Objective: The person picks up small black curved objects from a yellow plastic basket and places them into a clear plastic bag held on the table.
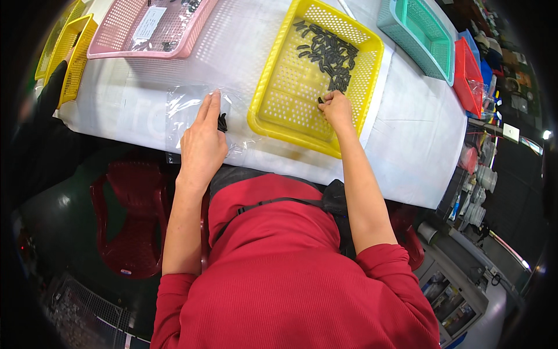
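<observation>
"Two bare hands work over a white-covered table (407, 134). The right hand (335, 109) is in a perforated yellow plastic basket (258, 104), thumb and fingers pinched together on a small black piece (321, 100)."

"And the left hand?"

"The left hand (203, 139) is palm down over a clear plastic bag (176, 113), left of the basket, with its fingers stretched straight and close together. A few curved black pieces (222, 123) sit right beside it. I cannot tell whether the thumb grips them, or whether they lie on the bag or inside it."

"How much is done?"

"Only a little for this bag, I'd judge: that small cluster is out of the basket, and the pinched piece looks like one more. Plenty is left: a loose heap of black pieces (331, 51) spreads over the basket's far right part."

"Anything nearby?"

"Beyond the left hand stands a pink perforated basket (139, 54), holding dark pieces and a white label (149, 23). Whether those are finished, I can't say."
</observation>
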### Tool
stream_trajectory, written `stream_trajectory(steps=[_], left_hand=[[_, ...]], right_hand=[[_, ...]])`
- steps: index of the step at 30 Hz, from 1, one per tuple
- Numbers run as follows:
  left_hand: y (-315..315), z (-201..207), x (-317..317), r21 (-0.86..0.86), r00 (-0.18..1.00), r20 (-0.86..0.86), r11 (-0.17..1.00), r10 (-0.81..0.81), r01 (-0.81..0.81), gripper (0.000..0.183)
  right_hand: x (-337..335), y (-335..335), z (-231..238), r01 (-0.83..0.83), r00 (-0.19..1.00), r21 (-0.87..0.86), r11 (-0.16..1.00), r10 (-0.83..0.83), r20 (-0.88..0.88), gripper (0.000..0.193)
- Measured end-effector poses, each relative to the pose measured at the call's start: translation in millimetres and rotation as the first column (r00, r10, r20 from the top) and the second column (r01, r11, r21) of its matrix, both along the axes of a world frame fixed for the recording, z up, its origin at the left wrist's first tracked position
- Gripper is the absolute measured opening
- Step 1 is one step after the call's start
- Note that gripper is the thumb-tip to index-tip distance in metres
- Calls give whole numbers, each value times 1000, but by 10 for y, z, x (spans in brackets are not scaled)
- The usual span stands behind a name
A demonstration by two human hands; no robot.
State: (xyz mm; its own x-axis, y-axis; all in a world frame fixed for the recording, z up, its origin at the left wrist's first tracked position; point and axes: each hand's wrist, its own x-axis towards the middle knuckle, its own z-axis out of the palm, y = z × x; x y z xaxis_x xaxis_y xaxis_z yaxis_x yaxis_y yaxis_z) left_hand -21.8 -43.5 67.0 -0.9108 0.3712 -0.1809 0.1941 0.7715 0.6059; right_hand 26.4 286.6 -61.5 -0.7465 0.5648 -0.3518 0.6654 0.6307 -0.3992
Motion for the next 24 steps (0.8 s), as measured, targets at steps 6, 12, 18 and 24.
stream_trajectory(steps=[6, 12, 18, 24], left_hand=[[-20, -3, 28, 13, 1000, -22, 1000, 3, -3, 68], [-39, -15, 49, 8, 999, -52, 1000, -2, 2, 68], [-69, -17, 53, -2, 998, -62, 1000, -9, 9, 68], [-11, 17, 36, -26, 1000, -23, 1000, -9, 9, 68]], right_hand=[[22, -136, 164, -130, 991, 197, 972, 123, 48, 25], [61, -274, 154, 23, 1000, 219, 976, -22, -7, 21], [49, -126, 481, 156, 982, -49, 987, -160, -98, 15], [86, -193, 332, 46, 962, 14, 999, -48, 270, 19]])
